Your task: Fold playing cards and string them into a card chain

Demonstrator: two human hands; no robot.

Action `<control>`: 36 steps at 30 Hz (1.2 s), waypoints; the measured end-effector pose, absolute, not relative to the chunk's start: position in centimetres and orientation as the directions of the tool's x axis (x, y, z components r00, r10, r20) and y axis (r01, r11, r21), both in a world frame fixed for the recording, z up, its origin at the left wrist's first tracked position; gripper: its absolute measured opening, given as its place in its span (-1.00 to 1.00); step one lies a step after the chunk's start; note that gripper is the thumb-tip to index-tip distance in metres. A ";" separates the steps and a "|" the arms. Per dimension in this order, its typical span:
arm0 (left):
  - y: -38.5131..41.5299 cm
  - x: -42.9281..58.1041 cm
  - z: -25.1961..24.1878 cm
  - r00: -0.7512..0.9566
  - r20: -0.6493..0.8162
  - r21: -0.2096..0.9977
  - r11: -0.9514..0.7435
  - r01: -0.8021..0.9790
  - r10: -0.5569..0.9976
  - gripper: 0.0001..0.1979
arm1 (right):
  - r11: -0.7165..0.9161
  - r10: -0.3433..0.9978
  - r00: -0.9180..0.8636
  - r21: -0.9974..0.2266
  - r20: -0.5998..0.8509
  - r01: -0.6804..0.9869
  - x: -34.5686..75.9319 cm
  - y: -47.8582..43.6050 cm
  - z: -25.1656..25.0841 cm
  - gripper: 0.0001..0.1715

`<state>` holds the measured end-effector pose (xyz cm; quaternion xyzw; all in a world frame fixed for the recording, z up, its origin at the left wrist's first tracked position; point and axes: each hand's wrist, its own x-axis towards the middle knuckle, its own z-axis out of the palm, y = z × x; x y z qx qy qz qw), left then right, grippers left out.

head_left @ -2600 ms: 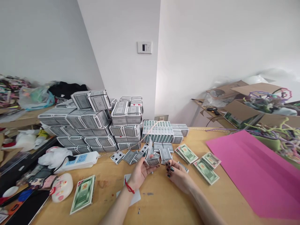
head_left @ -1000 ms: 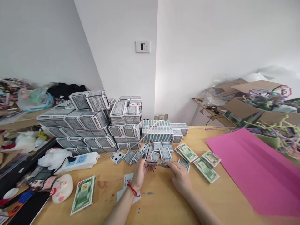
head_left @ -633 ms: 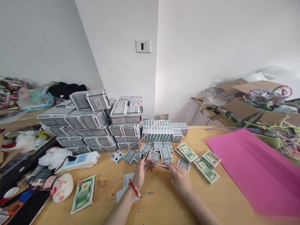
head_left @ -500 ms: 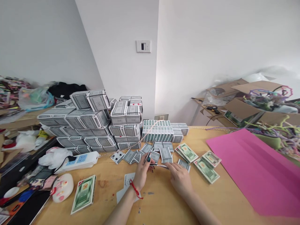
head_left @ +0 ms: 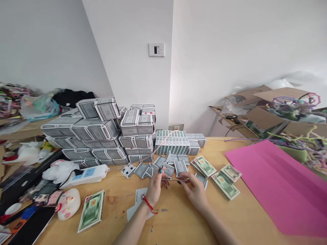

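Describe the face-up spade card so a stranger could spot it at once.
On the wooden table, find the tall wall of grey-patterned card packs. Along its foot lies a row of loose cards; the card at the left end is the one: it shows black spades, while its neighbours show patterned backs.

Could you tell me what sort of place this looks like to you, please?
It looks like a small craft or packing workroom, though I can't be certain. A wooden table holds stacked packs of playing cards and bundles of toy banknotes, and a glue gun lies near cardboard boxes.
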<state>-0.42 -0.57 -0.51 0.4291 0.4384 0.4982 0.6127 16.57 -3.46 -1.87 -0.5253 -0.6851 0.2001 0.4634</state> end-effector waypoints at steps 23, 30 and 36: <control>-1.4 -0.5 -0.5 0.085 -0.005 0.999 0.008 -0.042 0.996 -0.72 | 0.435 0.893 -0.105 -0.779 0.439 0.452 17.2 -3.6 -1.6 -0.68; -1.3 -0.7 -1.4 0.103 -0.017 0.986 0.034 -0.160 0.995 -0.79 | 0.436 0.894 -0.120 -0.770 0.433 0.466 17.0 -3.6 -1.8 -0.70; -1.2 -0.7 -1.4 0.118 -0.026 0.992 0.040 -0.116 0.993 -0.75 | 0.412 0.905 -0.125 -0.766 0.406 0.493 16.9 -3.9 -1.5 -0.73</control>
